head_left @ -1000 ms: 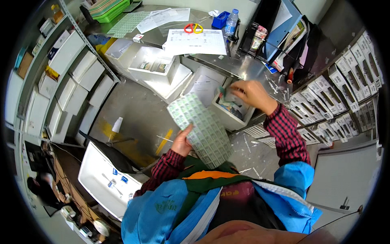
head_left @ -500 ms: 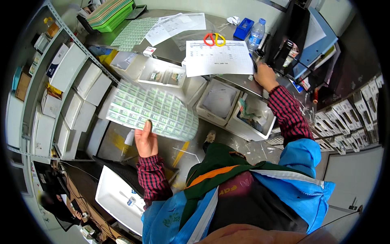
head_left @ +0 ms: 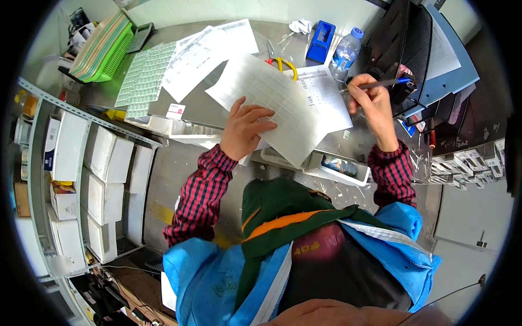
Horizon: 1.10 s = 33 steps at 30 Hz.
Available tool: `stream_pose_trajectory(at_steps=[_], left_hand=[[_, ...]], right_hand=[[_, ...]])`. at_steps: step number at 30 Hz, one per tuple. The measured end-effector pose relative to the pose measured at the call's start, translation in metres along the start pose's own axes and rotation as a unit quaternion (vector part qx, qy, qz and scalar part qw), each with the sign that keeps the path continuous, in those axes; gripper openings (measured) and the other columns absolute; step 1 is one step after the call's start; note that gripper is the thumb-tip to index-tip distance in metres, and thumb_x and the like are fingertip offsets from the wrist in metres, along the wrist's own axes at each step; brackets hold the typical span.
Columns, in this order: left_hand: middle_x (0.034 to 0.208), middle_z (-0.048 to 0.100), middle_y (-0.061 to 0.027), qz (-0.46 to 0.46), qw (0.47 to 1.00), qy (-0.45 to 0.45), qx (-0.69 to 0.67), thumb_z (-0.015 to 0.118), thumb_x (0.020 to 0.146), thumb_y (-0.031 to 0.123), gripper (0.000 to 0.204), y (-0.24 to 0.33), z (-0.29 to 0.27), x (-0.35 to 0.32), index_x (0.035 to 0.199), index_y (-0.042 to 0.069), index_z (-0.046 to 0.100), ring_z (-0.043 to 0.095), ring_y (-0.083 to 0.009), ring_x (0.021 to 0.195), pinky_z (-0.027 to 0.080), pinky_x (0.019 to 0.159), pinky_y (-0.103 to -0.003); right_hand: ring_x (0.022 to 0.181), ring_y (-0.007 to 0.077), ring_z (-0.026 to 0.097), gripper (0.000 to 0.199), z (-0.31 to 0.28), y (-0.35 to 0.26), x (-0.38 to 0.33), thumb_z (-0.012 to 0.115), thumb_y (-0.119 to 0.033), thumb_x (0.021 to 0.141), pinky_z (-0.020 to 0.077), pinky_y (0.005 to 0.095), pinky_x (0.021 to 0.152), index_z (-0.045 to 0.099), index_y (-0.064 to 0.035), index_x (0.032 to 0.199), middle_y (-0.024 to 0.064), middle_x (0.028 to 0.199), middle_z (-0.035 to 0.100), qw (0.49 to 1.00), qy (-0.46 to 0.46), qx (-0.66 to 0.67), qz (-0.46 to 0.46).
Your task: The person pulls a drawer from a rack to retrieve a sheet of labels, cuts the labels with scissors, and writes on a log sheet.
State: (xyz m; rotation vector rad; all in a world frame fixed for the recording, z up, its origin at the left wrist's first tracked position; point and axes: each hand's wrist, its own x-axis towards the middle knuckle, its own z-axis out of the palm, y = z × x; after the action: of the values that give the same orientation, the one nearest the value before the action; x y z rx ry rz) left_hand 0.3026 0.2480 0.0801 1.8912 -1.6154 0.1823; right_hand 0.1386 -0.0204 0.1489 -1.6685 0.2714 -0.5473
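A clear bottle [head_left: 348,51] with a blue cap and a blue plastic holder [head_left: 321,42] stand on the metal desk [head_left: 204,112] beyond the work, while the yellow-handled scissors [head_left: 292,67] and printed paper [head_left: 330,103] lie partly covered by a pale sheet [head_left: 296,122]. That sheet, thin, smooth and faintly gridded, juts over the desk's near edge. The left hand [head_left: 246,130] lies palm down across it, fingers loosely spread, while the bent right hand [head_left: 375,106] pinches a slim, blue-ended pen [head_left: 387,83] above the printed paper's right side.

Checked red-black sleeves [head_left: 200,187] emerge from a blue jacket [head_left: 212,277] with white edging [head_left: 380,237].
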Motion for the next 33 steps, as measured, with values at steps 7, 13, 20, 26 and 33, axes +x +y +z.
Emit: stream_pose_trajectory(at_steps=[7, 13, 20, 26, 33], left_hand=[[0.112, 0.061, -0.0008, 0.007, 0.997, -0.050, -0.062, 0.066, 0.067, 0.004, 0.027, -0.047, 0.013, -0.022, 0.092, 0.015, 0.067, 0.053, -0.0218, 0.112, 0.027, 0.108, -0.053], [0.112, 0.061, -0.0033, 0.010, 0.990, -0.058, -0.127, 0.068, 0.067, 0.006, 0.030, -0.063, 0.015, -0.020, 0.096, 0.013, 0.065, 0.054, -0.0226, 0.112, 0.029, 0.108, -0.052], [0.109, 0.061, -0.0021, -0.015, 0.989, -0.040, -0.141, 0.067, 0.068, 0.007, 0.026, -0.065, 0.017, -0.023, 0.093, 0.013, 0.064, 0.056, -0.0219, 0.109, 0.031, 0.107, -0.052], [0.109, 0.061, -0.0020, -0.027, 0.989, -0.045, -0.136, 0.068, 0.067, 0.007, 0.025, -0.063, 0.016, -0.021, 0.092, 0.013, 0.065, 0.056, -0.0215, 0.109, 0.031, 0.107, -0.051], [0.106, 0.062, -0.0009, -0.025, 0.991, -0.032, -0.125, 0.067, 0.068, 0.010, 0.022, -0.063, 0.018, -0.021, 0.090, 0.012, 0.065, 0.056, -0.0199, 0.107, 0.032, 0.106, -0.049]], right_hand=[[0.056, 0.0090, 0.056, 0.009, 0.089, 0.063, 0.020, 0.062, -0.008, 0.085, 0.0485, 0.0232, 0.051, 0.057, -0.0009, 0.089, 0.0019, 0.069, 0.057, 0.986, -0.110, 0.071, 0.100], [0.056, 0.0034, 0.049, 0.009, 0.122, 0.097, 0.029, 0.064, -0.006, 0.082, 0.0405, 0.0205, 0.049, 0.056, -0.0025, 0.082, -0.0023, 0.070, 0.054, 0.979, -0.102, -0.023, 0.174], [0.063, 0.0019, 0.045, 0.009, 0.136, 0.100, 0.029, 0.063, -0.002, 0.080, 0.0375, 0.0201, 0.055, 0.054, -0.0022, 0.080, -0.0041, 0.070, 0.051, 0.983, -0.107, -0.105, 0.106], [0.063, 0.0018, 0.045, 0.010, 0.128, 0.106, 0.030, 0.062, 0.000, 0.079, 0.0371, 0.0198, 0.054, 0.052, -0.0031, 0.078, -0.0048, 0.069, 0.050, 0.977, -0.139, -0.099, 0.126], [0.062, 0.0019, 0.043, 0.010, 0.127, 0.101, 0.034, 0.061, 0.001, 0.079, 0.0349, 0.0196, 0.053, 0.052, -0.0042, 0.080, -0.0057, 0.069, 0.048, 0.979, -0.141, -0.091, 0.114]])
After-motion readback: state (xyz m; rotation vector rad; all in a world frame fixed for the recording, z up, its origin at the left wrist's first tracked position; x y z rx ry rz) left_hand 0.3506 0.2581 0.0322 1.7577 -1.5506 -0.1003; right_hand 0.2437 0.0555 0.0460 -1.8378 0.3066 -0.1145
